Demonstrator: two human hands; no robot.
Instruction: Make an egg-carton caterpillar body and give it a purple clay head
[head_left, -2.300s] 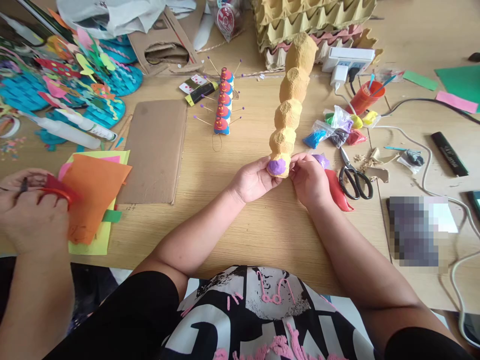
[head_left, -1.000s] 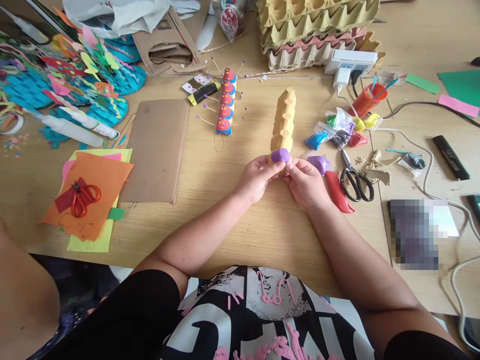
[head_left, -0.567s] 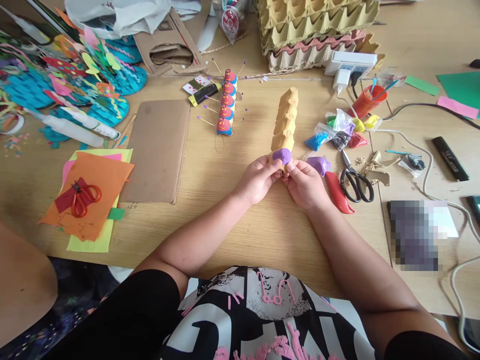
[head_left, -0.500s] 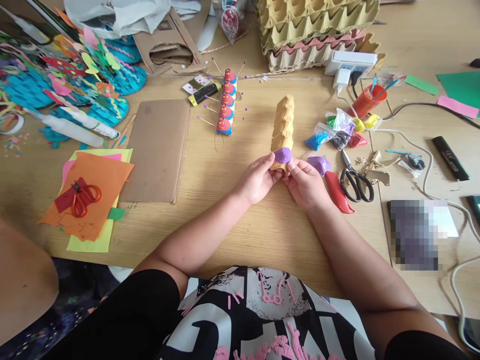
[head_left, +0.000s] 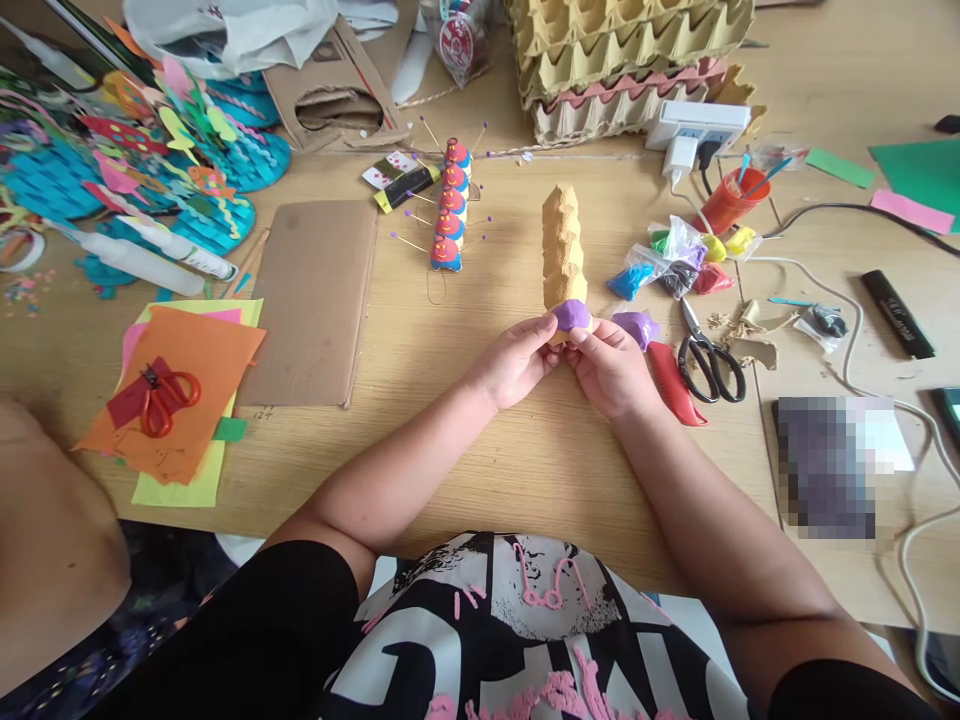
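Observation:
A bumpy yellow-tan egg-carton strip [head_left: 564,240] points away from me, held at its near end between my left hand [head_left: 521,362] and my right hand [head_left: 611,365]. Purple clay [head_left: 572,315] covers the bump nearest me, with both thumbs at its edges. My other fingers are curled under the strip and partly hidden. Beside my right hand lies a bag of purple clay [head_left: 637,327]. Further back on the left stands a finished-looking strip [head_left: 450,215] with red and blue bumps, small faces and purple-tipped sticks.
Black-handled scissors [head_left: 711,365], a red tool [head_left: 673,385] and clay bags [head_left: 679,260] lie right. Cardboard [head_left: 311,300] and orange paper [head_left: 187,380] with red-handled scissors [head_left: 166,397] lie left. Egg trays [head_left: 630,70] are stacked behind. Another person's arm [head_left: 60,550] shows at lower left.
The egg-carton strip has turned slightly in my hands, its far end shifting left and its near end right. The purple clay sits a little lower and further right.

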